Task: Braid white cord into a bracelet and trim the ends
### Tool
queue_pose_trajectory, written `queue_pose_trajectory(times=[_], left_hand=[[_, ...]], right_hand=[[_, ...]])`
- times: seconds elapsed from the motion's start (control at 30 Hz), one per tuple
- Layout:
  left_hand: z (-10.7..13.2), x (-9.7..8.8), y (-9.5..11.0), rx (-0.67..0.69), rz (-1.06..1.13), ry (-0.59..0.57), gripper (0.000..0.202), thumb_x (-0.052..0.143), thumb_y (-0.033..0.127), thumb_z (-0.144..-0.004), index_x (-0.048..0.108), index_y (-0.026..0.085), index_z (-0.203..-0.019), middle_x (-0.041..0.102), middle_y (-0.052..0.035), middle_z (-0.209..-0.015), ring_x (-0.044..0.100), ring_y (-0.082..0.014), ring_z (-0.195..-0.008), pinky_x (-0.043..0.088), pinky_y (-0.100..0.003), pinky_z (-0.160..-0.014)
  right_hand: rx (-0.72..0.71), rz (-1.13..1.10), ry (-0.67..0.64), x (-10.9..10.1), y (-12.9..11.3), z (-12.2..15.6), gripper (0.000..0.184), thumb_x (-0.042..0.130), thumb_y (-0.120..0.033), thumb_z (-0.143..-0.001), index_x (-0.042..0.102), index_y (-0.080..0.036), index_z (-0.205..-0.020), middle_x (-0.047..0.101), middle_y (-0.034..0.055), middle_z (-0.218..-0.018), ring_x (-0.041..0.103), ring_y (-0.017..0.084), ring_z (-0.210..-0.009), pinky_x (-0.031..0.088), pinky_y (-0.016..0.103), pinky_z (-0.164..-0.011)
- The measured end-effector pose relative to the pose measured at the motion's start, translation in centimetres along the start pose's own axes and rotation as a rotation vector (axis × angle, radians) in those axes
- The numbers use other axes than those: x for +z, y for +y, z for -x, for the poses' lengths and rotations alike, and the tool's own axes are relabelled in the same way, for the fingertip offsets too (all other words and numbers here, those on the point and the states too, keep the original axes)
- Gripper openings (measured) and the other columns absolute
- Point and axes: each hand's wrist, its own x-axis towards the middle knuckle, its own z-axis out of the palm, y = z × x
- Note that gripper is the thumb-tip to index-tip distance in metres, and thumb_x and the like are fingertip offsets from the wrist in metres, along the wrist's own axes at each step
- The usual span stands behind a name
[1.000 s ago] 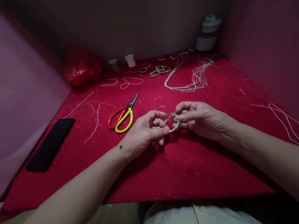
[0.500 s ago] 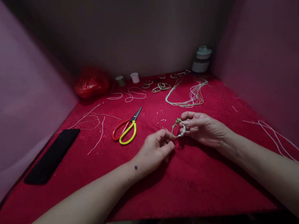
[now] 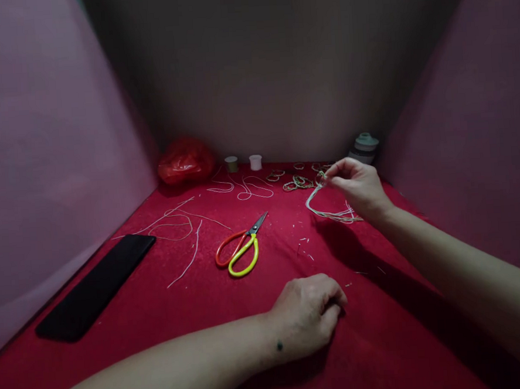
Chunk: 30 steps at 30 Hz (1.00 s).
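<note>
My right hand (image 3: 360, 189) is raised over the back right of the red cloth, its fingertips pinched on a braided cord bracelet (image 3: 320, 178). Only a small part of the green and white bracelet shows. Just below it lies a bundle of pale cords (image 3: 327, 215), partly covered by that hand. My left hand (image 3: 310, 310) rests on the cloth near the front, fingers curled in loosely, and no object shows in it. Scissors (image 3: 245, 248) with one red and one yellow handle lie beyond it to the left, blades slightly apart.
Other braided bracelets (image 3: 298, 183) lie at the back, beside two thread spools (image 3: 256, 162) and a red plastic bag (image 3: 186, 160). A lidded bottle (image 3: 365, 146) stands behind my right hand. A black flat case (image 3: 98, 286) and loose cords (image 3: 188, 257) lie left; side walls enclose the table.
My right hand has carried the bracelet away from my left hand, toward the back of the table. My left hand has let go of it and settled on the cloth. The view has tilted up.
</note>
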Motion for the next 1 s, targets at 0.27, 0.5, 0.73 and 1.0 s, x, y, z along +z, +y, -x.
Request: queue_pose_trajectory(times=[0.27,0.5,0.73,1.0], left_hand=[[0.0,-0.1,-0.3,0.043,0.003,0.003,0.017,0.051,0.006,-0.077,0.065,0.014,-0.084,0.069,-0.0065,-0.082,0.061,-0.0141,-0.075,0.048,-0.022,-0.07],[-0.1,-0.2,-0.2,0.009,0.024,-0.004,0.015,0.052,0.009,-0.079,0.065,0.015,-0.083,0.069,-0.0055,-0.081,0.061,-0.014,-0.074,0.048,-0.023,-0.07],[-0.1,-0.4,0.1,-0.004,0.011,-0.01,0.015,0.052,0.009,-0.079,0.065,0.015,-0.083,0.069,-0.0054,-0.082,0.061,-0.0138,-0.075,0.048,-0.024,-0.072],[0.0,-0.3,-0.1,0.022,-0.003,-0.02,0.014,0.053,0.01,-0.08,0.066,0.013,-0.084,0.069,-0.007,-0.083,0.061,-0.0149,-0.076,0.048,-0.025,-0.072]], right_hand=[[0.043,0.238,-0.07,1.9,3.1,-2.4,0.011,0.055,-0.015,-0.066,0.066,-0.015,-0.069,0.066,0.0045,-0.069,0.057,0.017,-0.066,0.045,0.034,-0.074],[0.124,0.237,-0.127,-2.7,1.3,2.3,0.013,0.06,-0.024,-0.07,0.068,-0.015,-0.075,0.07,0.0056,-0.075,0.063,0.017,-0.068,0.049,0.031,-0.069],[0.023,0.613,-0.314,-3.2,2.8,4.2,0.028,0.053,-0.021,-0.082,0.064,-0.011,-0.106,0.07,0.0153,-0.104,0.066,0.022,-0.092,0.051,0.032,-0.082],[-0.106,1.008,-0.544,0.2,2.2,2.6,0.024,0.054,-0.022,-0.08,0.069,-0.009,-0.094,0.064,0.0225,-0.104,0.057,0.033,-0.101,0.041,0.041,-0.086]])
